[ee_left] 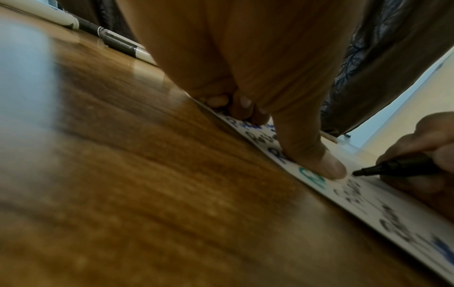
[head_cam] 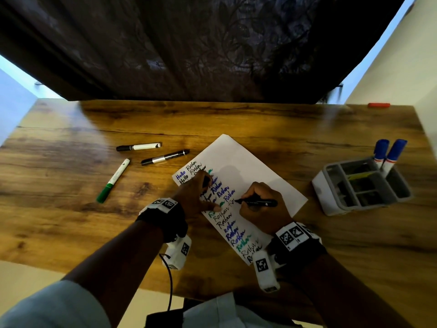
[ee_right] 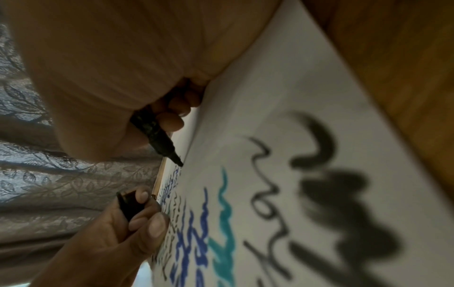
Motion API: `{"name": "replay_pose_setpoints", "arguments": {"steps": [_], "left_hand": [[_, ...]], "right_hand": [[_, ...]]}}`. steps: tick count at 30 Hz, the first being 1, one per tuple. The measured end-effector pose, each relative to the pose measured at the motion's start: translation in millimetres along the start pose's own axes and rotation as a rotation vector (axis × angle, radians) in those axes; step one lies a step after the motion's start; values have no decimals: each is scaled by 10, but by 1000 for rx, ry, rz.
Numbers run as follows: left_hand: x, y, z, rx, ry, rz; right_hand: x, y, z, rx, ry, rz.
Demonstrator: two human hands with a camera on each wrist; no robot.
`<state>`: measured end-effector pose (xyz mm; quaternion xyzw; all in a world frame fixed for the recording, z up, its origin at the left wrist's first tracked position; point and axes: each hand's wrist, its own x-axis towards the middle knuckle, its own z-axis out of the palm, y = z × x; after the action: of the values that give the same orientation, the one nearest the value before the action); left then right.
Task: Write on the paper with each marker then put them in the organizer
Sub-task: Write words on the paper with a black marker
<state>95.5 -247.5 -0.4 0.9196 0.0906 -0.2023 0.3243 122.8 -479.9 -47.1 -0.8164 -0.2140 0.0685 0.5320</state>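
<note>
Paper (head_cam: pixel 248 166) is pinned by the left hand (head_cam: pixel 196 195), cap (ee_right: pixel 129 205) pinched, while the right hand (head_cam: pixel 262 207) grips a black marker (head_cam: pixel 259 202).

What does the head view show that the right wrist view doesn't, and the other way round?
Only the head view shows the grey organizer with two blue-capped markers standing in it, and three markers lying on the table: a green one and two black ones.

Only the right wrist view shows clearly the black cap pinched in the left hand.

Both show the right hand gripping the black marker, tip on the paper.
</note>
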Motion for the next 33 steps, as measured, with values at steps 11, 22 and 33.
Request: {"name": "replay_pose_setpoints", "arguments": {"steps": [11, 22, 33], "left_hand": [[-5, 7, 2, -13, 3, 5], [-9, 13, 5, -30, 5, -14], [3, -6, 7, -19, 4, -10]], "right_hand": [[6, 18, -1, 18, 3, 5], [10, 12, -1, 44, 1, 43], [15, 7, -18, 67, 12, 25]]}}
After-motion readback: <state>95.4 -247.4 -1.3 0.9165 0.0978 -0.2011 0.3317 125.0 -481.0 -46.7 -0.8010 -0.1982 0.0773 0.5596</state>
